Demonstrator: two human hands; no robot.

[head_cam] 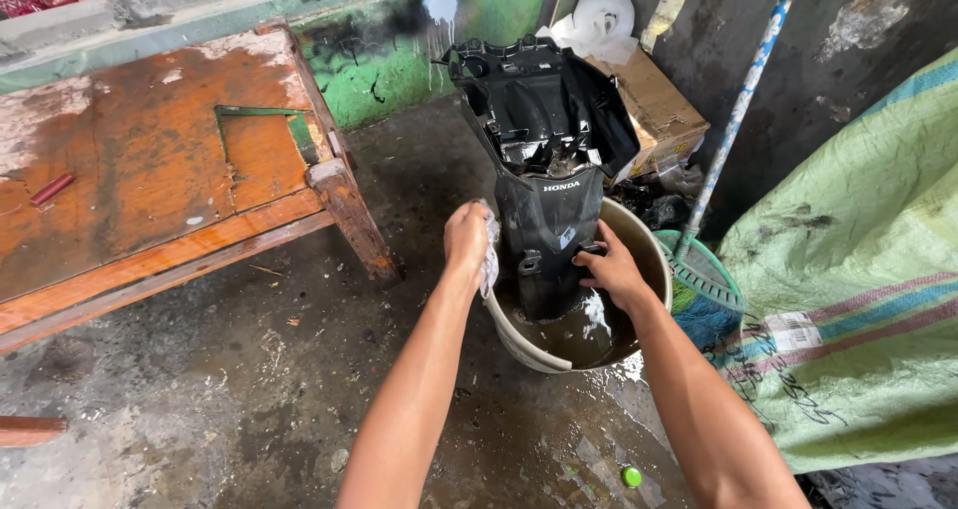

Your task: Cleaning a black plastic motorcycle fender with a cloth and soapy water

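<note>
Standing upright in a bucket (519, 341) of murky water, a black plastic fairing (544, 160) fills the middle of the view, its lower end in the water and its top leaning toward 12 o'clock. The left hand (466, 238) is closed tight around a white rag (489, 254), pressed against the fairing's edge at its 9 o'clock side. The right hand (611, 269) has its fingers curled over the fairing's lower edge at 3 o'clock, gripping it just above the water. A worn orange bench (150, 180) sits at 10 o'clock. A cardboard box (659, 105) lies behind the fairing at 1 o'clock, and a woven sack (858, 269) bulges at 3 o'clock. A small green cap (631, 476) rests on the wet floor (249, 399) at 5 o'clock.
</note>
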